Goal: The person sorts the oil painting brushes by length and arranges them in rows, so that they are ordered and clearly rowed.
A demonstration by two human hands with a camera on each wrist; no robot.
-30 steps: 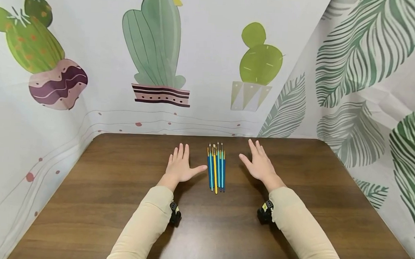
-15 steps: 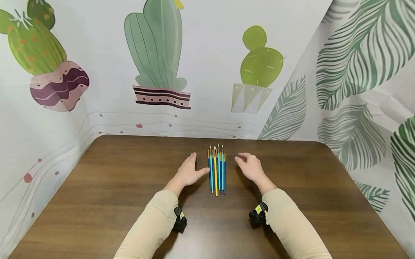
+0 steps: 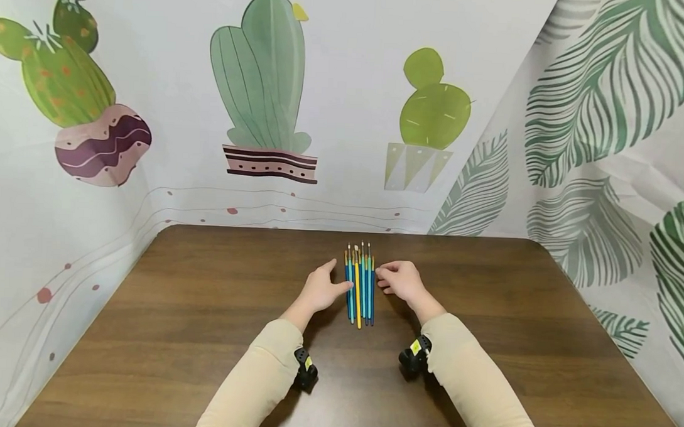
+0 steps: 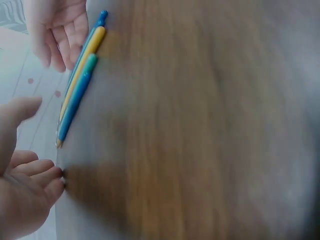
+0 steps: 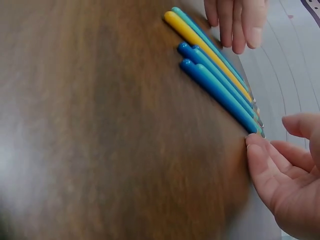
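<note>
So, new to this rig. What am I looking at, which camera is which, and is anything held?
No robot: just a person's bare left hand and right hand. The wide picture is from a head-worn camera looking forward and down; the close ones come from the left-wrist camera and right-wrist camera. On the brown table lie paintbrushes, blue, turquoise and one yellow, side by side between the hands. Neither hand grips any; whether the right fingertips touch one is hard to tell.

We see a brown wood-grain desk [image 3: 174,333] | behind it, a pale backdrop [image 3: 358,82] printed with three potted cacti [image 3: 267,79]: spotted at left, tall in the middle, rounded farther right | striped leaves [image 3: 612,91] at our right | red dots [image 3: 44,295] lower down
</note>
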